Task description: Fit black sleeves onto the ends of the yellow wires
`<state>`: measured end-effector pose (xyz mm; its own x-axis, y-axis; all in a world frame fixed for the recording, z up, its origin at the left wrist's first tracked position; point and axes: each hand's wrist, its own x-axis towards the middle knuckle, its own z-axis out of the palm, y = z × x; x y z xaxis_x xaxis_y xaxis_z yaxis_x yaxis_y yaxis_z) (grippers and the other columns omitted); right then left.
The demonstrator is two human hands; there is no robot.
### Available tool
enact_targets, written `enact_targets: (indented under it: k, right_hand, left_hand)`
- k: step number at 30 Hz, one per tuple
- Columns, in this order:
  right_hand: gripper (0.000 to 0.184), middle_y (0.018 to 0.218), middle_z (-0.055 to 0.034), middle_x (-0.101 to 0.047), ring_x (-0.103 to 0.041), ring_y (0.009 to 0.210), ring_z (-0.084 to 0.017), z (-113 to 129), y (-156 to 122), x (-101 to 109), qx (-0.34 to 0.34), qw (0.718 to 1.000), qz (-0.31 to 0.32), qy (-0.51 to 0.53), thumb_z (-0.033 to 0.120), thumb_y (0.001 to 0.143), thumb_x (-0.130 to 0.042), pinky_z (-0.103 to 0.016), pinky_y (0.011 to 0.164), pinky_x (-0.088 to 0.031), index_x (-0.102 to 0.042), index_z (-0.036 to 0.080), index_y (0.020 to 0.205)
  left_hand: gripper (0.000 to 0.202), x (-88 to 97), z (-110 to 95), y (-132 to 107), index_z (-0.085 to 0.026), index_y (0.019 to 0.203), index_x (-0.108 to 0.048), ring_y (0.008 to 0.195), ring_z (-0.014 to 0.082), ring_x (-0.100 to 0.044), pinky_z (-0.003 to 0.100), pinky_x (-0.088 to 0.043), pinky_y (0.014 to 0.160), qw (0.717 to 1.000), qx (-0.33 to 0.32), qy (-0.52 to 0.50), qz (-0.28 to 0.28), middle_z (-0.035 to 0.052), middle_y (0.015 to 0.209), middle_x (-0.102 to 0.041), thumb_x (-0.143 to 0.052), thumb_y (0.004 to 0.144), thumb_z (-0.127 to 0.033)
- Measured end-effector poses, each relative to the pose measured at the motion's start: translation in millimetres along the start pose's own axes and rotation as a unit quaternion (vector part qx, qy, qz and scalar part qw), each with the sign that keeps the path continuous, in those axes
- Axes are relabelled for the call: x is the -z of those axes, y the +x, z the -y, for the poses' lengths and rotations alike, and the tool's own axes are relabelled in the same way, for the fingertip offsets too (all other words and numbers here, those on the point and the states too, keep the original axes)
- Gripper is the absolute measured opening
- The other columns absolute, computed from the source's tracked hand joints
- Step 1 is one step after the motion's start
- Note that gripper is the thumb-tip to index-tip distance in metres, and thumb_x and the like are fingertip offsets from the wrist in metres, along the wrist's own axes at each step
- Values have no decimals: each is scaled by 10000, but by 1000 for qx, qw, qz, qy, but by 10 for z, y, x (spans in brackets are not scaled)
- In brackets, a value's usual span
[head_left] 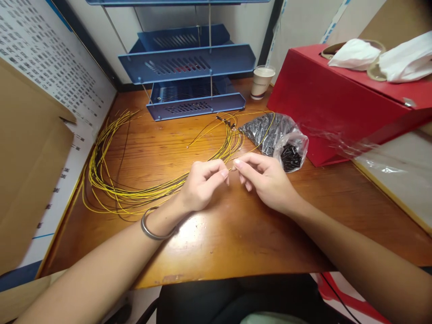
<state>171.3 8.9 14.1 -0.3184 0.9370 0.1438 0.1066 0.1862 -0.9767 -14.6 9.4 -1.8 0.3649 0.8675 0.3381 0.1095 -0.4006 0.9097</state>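
Observation:
My left hand (201, 183) pinches the end of a thin yellow wire (209, 161) between thumb and forefinger. My right hand (266, 176) meets it fingertip to fingertip and pinches something tiny at the wire's tip; what it is I cannot tell. Both hands hover just above the wooden desk (236, 225). A bundle of yellow and black wires (111, 180) loops across the desk to the left. A clear plastic bag of small black parts (280, 139) lies open just behind my right hand.
A blue stacked letter tray (189, 67) stands at the back, with a paper cup (262, 82) beside it. A red box (337, 99) with white cloths on top fills the right. Cardboard (30, 180) and a printed sheet line the left wall.

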Motion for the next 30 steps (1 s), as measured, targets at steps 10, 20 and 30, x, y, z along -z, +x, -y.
enact_targets:
  k: [10, 20, 30]
  right_hand:
    - [263, 565, 65, -545, -474, 464, -68, 44, 8, 56, -14, 1000, 1, 24, 388, 894, -710, -213, 455, -373, -710, 142, 986]
    - [166, 588, 33, -584, -482, 501, -74, 34, 14, 63, 27, 999, 4, -41, 294, 889, -699, -228, 484, -369, -707, 153, 801]
    - [179, 563, 48, -532, -465, 492, -81, 36, 0, 75, 14, 998, -37, -46, 326, 889, -691, -238, 486, -363, -732, 153, 905]
  left_hand:
    - [327, 20, 17, -4, -160, 658, -595, 534, 95, -425, 248, -297, 539, 1000, 10, 21, -5, -38, 510, -451, -540, 934, -327]
    - [316, 14, -27, 6, -164, 653, -599, 485, 87, -390, 241, -320, 529, 999, 13, 45, 5, -55, 472, -421, -542, 922, -321]
    - [309, 15, -26, 12, -162, 644, -588, 467, 74, -371, 233, -333, 532, 999, 5, 39, 8, -64, 478, -426, -537, 924, -283]
